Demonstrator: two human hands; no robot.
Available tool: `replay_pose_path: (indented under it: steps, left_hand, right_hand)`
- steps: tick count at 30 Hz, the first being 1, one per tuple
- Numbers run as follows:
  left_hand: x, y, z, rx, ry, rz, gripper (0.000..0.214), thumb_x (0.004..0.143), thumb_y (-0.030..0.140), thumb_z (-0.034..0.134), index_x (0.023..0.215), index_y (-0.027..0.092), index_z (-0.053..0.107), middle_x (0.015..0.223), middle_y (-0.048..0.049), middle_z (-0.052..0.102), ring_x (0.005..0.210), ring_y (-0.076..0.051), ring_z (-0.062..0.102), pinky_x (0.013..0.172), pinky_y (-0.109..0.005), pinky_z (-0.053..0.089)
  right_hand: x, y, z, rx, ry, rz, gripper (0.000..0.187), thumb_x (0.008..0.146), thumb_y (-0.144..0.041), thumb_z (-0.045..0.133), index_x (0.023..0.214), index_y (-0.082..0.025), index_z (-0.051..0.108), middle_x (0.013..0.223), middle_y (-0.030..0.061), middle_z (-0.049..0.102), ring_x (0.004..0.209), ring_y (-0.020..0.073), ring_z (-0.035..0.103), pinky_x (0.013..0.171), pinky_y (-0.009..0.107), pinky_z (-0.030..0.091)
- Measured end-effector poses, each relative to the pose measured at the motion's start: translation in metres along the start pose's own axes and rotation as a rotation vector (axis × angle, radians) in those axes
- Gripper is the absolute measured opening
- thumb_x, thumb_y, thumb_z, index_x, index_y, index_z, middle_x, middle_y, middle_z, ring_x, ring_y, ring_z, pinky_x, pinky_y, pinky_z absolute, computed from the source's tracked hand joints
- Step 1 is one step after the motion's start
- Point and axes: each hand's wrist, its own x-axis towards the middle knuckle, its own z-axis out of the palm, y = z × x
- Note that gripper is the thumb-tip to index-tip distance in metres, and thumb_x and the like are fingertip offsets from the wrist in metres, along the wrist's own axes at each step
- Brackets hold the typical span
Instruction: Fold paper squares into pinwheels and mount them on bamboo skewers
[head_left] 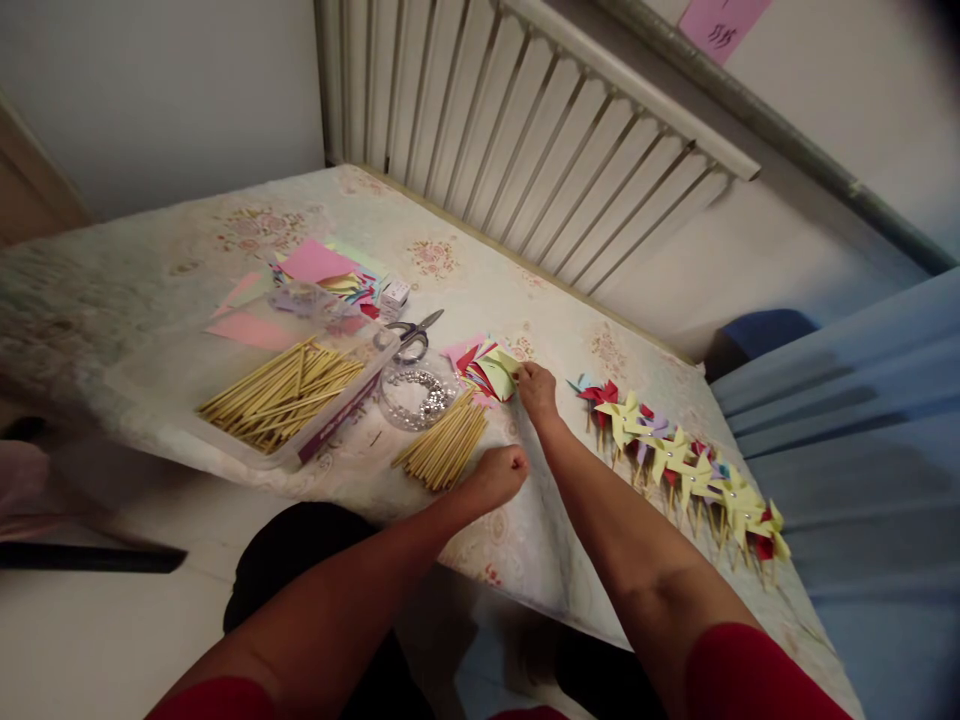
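My right hand [537,388] pinches the edge of a yellow-green folded paper piece on top of a small stack of coloured folded papers [486,368] lying on the flowered table cover [480,290]. My left hand [499,472] is closed in a loose fist resting on the cover, right beside a loose bundle of wooden sticks [444,447]. What the left fist holds, if anything, is hidden. A round clear dish of shiny pins [416,395] sits just behind the sticks.
A row of several finished paper pinwheels [686,460] lies along the right edge. A clear tray of more sticks [281,395], scissors [414,335], loose coloured sheets [319,265] and a small white box [395,293] are at the left. A slatted rail [540,130] stands behind.
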Motion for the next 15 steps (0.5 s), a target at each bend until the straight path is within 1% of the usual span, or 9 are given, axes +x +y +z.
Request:
replay_pose_path:
  steps: [6, 9, 13, 15]
  left_hand:
    - [0.002, -0.001, 0.000, 0.012, -0.040, -0.055, 0.010, 0.074, 0.014, 0.050, 0.065, 0.017, 0.054, 0.061, 0.0009, 0.054, 0.058, -0.011, 0.048, 0.056, -0.024, 0.036]
    - [0.004, -0.002, -0.001, 0.002, -0.054, -0.060, 0.008, 0.075, 0.017, 0.051, 0.068, 0.016, 0.054, 0.062, 0.0018, 0.054, 0.058, -0.010, 0.049, 0.055, -0.022, 0.037]
    - [0.003, -0.002, -0.002, -0.089, -0.062, -0.097, 0.008, 0.076, 0.019, 0.051, 0.071, 0.016, 0.054, 0.064, 0.0015, 0.055, 0.057, -0.009, 0.051, 0.055, -0.022, 0.038]
    - [0.002, 0.000, -0.002, -0.167, -0.062, -0.123, 0.008, 0.077, 0.021, 0.051, 0.072, 0.016, 0.053, 0.066, 0.0012, 0.056, 0.055, -0.009, 0.051, 0.055, -0.022, 0.039]
  right_hand:
    - [0.002, 0.007, -0.009, 0.183, 0.122, 0.007, 0.035, 0.084, -0.028, 0.039, 0.090, -0.019, 0.072, 0.080, 0.0044, 0.072, 0.078, 0.0183, 0.062, 0.073, 0.027, 0.044]
    - [0.000, 0.009, -0.019, 0.230, 0.198, 0.020, 0.037, 0.083, -0.030, 0.038, 0.089, -0.017, 0.071, 0.082, 0.0064, 0.072, 0.078, 0.0189, 0.062, 0.073, 0.028, 0.043]
    - [-0.004, 0.014, -0.037, 0.243, 0.298, 0.061, 0.038, 0.080, -0.035, 0.038, 0.087, -0.015, 0.070, 0.085, 0.0082, 0.071, 0.079, 0.0195, 0.060, 0.073, 0.028, 0.043]
    - [-0.008, 0.018, -0.046, 0.251, 0.290, 0.065, 0.039, 0.080, -0.037, 0.036, 0.085, -0.015, 0.068, 0.082, 0.0069, 0.070, 0.078, 0.0193, 0.059, 0.071, 0.028, 0.043]
